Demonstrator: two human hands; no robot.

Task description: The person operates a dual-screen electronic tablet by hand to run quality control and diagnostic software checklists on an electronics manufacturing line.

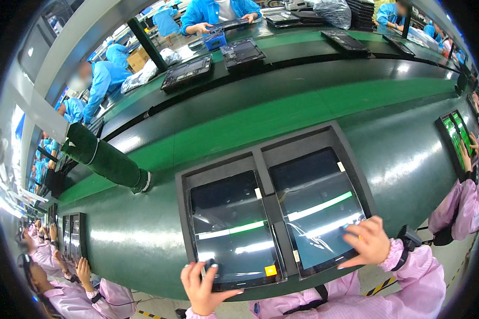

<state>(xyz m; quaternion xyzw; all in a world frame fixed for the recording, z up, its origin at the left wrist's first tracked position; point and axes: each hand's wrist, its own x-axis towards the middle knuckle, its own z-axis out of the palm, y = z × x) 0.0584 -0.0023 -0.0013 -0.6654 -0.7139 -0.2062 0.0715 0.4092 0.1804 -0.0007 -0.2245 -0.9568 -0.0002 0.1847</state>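
Our counter [127, 239] is dk green & shiny, w/ a brighter green strip [303, 101] running across it well beyond our L grip [201, 291] and R grip [371, 244]. Room's a busy workshop: ppl in blue [221, 11] past the strip, ppl in pink [452, 215] off to both sides of our grips. 1 green-wrapped post [104, 159] stands well beyond our L grip, off to its left.

Count: 1 two-compartment black tray [264, 173], just ahead of & btwn our grips; 2 glossy screen panels in it, 1 per compartment. L panel [231, 207] starts at our L grip & runs away from it; 1 yellow sq. sticker [270, 270] on it, right of that grip. R panel [308, 181] is partly under our R grip.

L grip: thumb & fingers spread at L panel's near-left corner. R grip: spread over R panel's near-right part; can't tell if it's touching.

Also 2 smaller-looking trays: L tray [82, 236] well left of L grip, R tray [442, 130] beyond & right of R grip. 1 blue bin [214, 41] far beyond both.
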